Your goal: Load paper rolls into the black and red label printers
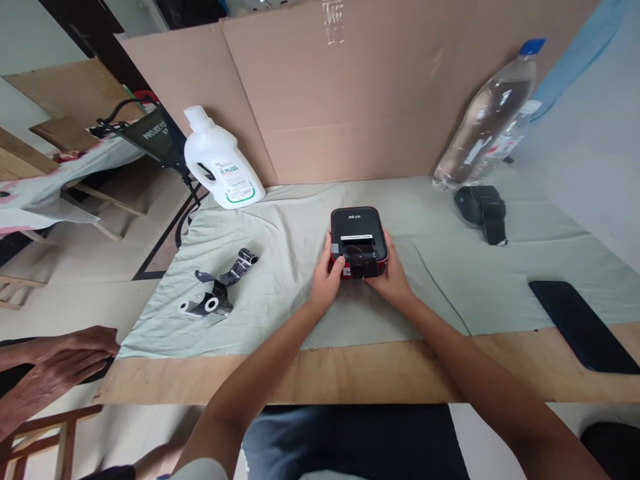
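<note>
A small black label printer with a red lower edge is in front of me, over the middle of the cloth. My left hand grips its left side, thumb near the front corner. On the opposite side, my right hand wraps round the lower right edge, its fingers partly hidden under the printer. A strip of dark, shiny ribbon hangs from the slot at the printer's front. To the left lie ribbon rolls with white cores and loose black film.
A white jug stands at the back left against a cardboard panel. At right are a large water bottle, a smaller bottle, a black strapped object and a phone. Another person's hands rest at the left edge.
</note>
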A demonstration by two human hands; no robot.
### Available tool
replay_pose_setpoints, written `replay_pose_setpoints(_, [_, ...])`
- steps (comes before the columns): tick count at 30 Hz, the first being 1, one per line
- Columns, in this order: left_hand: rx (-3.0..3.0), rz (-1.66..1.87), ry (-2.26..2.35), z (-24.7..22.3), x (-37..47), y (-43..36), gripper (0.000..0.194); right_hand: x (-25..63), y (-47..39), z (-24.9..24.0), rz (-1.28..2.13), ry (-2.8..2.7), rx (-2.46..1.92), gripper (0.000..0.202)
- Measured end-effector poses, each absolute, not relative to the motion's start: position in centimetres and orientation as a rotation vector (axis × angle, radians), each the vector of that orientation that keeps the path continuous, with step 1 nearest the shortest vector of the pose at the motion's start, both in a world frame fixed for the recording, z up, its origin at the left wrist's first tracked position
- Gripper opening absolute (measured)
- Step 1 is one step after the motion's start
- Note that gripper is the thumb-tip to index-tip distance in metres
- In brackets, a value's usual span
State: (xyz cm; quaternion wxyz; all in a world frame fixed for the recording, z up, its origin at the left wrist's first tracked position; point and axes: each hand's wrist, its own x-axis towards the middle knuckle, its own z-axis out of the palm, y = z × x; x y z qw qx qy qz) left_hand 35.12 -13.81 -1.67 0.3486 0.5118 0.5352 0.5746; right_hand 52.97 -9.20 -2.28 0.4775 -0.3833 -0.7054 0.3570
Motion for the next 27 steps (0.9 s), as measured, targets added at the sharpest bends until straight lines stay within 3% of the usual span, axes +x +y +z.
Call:
replay_pose_setpoints(9, [1.344, 1.510, 1.358, -1.9, 34.7, -13.9, 0.071, 52.7, -9.5, -1.9, 0.835, -1.713, -0.939, 0.114])
replay_pose_setpoints(17, [1.319, 1.657, 1.266, -2.5, 34.7, -14.0, 0.059, 53.4, -8.8, -3.0, 0.866, -1.723, -1.009, 0.124])
replay_pose_setpoints(27, [1.341, 1.593, 1.363, -3.2, 33.4, -13.3, 0.045, 54.4, -8.8, -1.5, 0.844, -1.774, -1.172, 0.096])
